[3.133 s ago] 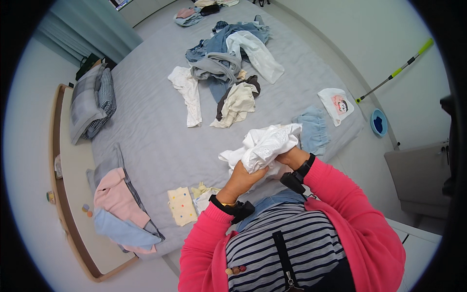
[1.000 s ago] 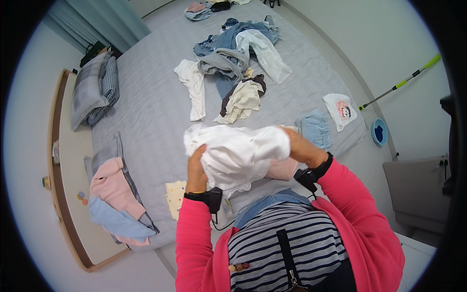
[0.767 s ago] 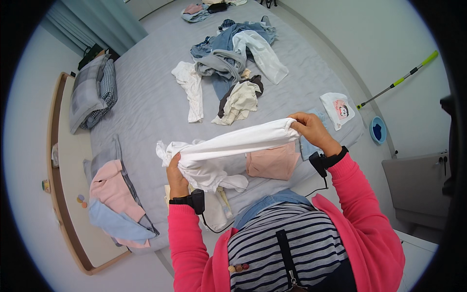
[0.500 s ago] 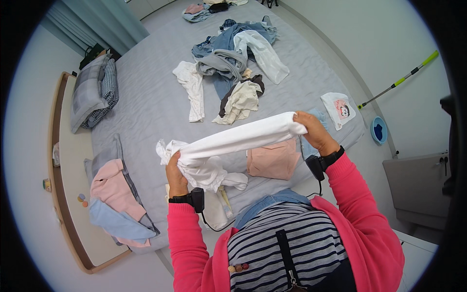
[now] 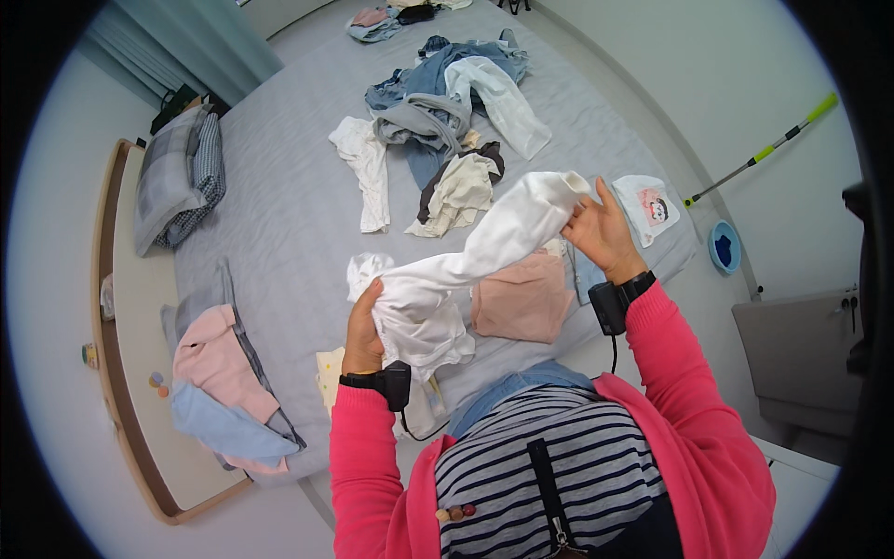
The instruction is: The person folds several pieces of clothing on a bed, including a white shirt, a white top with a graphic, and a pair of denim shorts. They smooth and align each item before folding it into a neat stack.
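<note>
A white garment (image 5: pixel 428 303) with a long sleeve or leg is stretched in the air between my two hands. My left hand (image 5: pixel 365 331) grips its bunched, frilled part, the thumb on top of the cloth. At the other end, my right hand (image 5: pixel 603 233) holds the tube near its opening; some fingers are partly spread, and the cloth hides others. Below the garment lies a folded pink piece of clothing (image 5: pixel 521 300) on the bed. Light blue cloth (image 5: pixel 585 275) lies beside it, partly behind my right hand. Pale yellow cloth (image 5: pixel 329 374) shows by my left wrist.
On the grey bedsheet (image 5: pixel 289 177), a pile of denim clothes (image 5: pixel 438 88) lies farther off, near a white garment (image 5: pixel 363 172) and cream cloth (image 5: pixel 456 196). Pink and blue clothing (image 5: pixel 228 373) lies left, a printed white shirt (image 5: pixel 645 210) right. A blue basin (image 5: pixel 724 249) stands on the floor.
My left hand has shifted right, bringing the bunched part closer. The long tube has gone from taut to slack and tilts up at its right end, where my right hand's fingers have loosened and spread.
</note>
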Demonstrator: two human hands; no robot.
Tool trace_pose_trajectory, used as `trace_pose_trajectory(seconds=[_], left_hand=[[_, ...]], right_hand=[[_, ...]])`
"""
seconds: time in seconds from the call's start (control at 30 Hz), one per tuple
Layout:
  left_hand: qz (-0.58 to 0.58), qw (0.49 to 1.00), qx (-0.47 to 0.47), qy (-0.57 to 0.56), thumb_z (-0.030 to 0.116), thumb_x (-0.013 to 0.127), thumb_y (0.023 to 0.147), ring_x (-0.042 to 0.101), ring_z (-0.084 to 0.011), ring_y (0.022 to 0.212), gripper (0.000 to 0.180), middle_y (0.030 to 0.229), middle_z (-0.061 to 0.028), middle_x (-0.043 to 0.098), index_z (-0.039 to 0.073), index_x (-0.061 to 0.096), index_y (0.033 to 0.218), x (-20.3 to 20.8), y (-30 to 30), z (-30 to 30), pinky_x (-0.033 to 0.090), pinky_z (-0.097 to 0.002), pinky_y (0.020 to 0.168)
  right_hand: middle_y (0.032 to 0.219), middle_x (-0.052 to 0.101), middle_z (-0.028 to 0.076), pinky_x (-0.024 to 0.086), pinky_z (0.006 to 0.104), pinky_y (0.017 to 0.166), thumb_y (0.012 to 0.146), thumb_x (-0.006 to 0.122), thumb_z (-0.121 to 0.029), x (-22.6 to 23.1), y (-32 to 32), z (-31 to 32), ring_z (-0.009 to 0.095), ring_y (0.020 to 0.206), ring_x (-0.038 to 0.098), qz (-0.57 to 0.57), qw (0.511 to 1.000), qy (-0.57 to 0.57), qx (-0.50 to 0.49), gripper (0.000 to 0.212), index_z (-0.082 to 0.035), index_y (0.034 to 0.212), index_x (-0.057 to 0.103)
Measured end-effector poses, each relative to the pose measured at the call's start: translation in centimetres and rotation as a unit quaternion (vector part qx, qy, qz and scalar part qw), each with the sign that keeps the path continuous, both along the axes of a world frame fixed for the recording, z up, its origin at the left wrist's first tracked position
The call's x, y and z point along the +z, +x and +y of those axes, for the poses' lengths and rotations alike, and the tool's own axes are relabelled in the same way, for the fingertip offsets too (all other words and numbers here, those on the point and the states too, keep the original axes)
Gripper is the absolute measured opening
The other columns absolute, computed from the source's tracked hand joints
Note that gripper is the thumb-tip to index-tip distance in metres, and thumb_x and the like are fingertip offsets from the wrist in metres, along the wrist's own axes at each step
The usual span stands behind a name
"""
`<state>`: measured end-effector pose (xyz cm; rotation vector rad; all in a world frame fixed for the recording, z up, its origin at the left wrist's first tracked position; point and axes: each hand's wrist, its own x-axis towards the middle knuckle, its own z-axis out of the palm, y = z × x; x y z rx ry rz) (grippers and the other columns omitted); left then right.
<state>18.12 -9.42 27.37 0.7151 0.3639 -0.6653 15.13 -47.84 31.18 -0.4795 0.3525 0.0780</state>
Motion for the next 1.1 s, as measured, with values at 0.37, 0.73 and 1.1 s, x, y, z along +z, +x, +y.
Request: trace_pose_trajectory(seconds=[0.37,0.73,1.1], left_hand=[[-0.141,0.982,-0.128,0.022,0.011,0.058,0.085,0.06,-0.0192,0.098,0.042,0.115,-0.0099,0.059,-0.002,0.049,0.124,5.8,-1.8,-6.5,0.048,-0.031,0.084],[-0.463,0.816,-0.177,0.298,0.017,0.073,0.075,0.055,-0.0184,0.104,0.058,0.117,-0.0084,0.058,-0.002,0.049,0.125,4.9,-2.0,-4.8,0.042,-0.0311,0.092],[-0.101,0.981,-0.11,0.121,0.02,0.061,0.082,0.053,-0.0216,0.111,0.055,0.125,-0.0119,0.052,-0.003,0.044,0.129,-0.8,-3.1,-4.7,0.042,-0.0328,0.094]], right_hand=[[0.108,0.059,0.007,0.043,0.0266,0.085,0.09,0.053,-0.018,-4.2,-2.3,10.8,0.012,0.1,0.052,-0.313,0.723,-0.581,0.204,0.032,-0.001,0.117,0.054],[0.099,0.063,0.004,0.046,0.0227,0.076,0.095,0.048,-0.025,5.5,-0.3,9.7,0.008,0.086,0.058,-0.105,0.921,-0.291,0.235,0.03,0.0,0.11,0.057],[0.106,0.063,0.011,0.049,0.0291,0.084,0.094,0.048,-0.019,6.0,0.9,6.8,0.017,0.094,0.062,-0.086,0.985,-0.113,0.097,0.03,0.004,0.112,0.055]])
